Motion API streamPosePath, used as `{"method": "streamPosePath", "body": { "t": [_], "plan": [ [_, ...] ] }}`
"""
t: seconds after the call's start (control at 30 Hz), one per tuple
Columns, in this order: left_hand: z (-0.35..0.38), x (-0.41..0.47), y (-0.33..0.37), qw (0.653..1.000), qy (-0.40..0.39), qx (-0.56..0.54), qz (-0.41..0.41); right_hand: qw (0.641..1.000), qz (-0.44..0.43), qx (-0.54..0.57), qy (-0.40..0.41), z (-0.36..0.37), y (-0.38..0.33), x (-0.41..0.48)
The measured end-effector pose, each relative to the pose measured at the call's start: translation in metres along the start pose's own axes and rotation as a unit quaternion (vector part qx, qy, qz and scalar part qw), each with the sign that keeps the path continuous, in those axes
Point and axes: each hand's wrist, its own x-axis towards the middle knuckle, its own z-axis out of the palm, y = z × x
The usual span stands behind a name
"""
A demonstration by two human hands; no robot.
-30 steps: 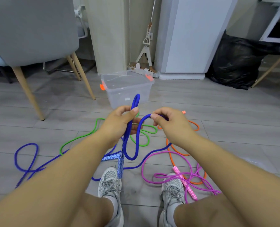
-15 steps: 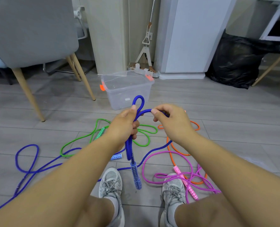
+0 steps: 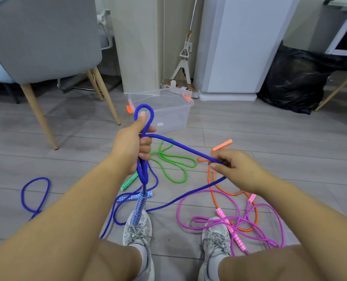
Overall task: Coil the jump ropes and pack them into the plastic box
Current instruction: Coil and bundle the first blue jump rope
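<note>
My left hand grips folded strands of the blue jump rope, with a loop standing above the fist and one blue patterned handle hanging below. My right hand pinches the same rope further along, lower and to the right, so a taut stretch runs between the hands. The rest of the blue rope trails on the floor to the left. The clear plastic box with orange latches stands open on the floor just beyond my left hand.
Green rope, orange rope and pink rope lie tangled on the grey floor around my feet. A grey chair stands at the left, a black bag at the back right, a white cabinet behind the box.
My right hand has slid down and to the right along the blue rope, away from my left hand. The loop above my left fist has grown, and the hanging handle has swung lower.
</note>
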Motion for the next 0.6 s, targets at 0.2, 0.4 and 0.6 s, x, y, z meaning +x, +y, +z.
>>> {"method": "streamPosePath", "body": {
  "t": [0.2, 0.4, 0.6],
  "plan": [
    [-0.009, 0.0, 0.011, 0.999, 0.028, -0.018, 0.031, 0.998, 0.037, 0.05, 0.007, 0.003, -0.004, 0.01],
    [-0.009, 0.001, 0.02, 0.997, 0.032, 0.007, 0.069, 0.981, 0.077, 0.118, 0.13, -0.013, 0.003, 0.015],
    [0.001, 0.008, 0.01, 0.994, 0.034, 0.069, 0.082, 0.945, 0.067, 0.196, 0.254, -0.028, -0.009, 0.007]
  ]
}}
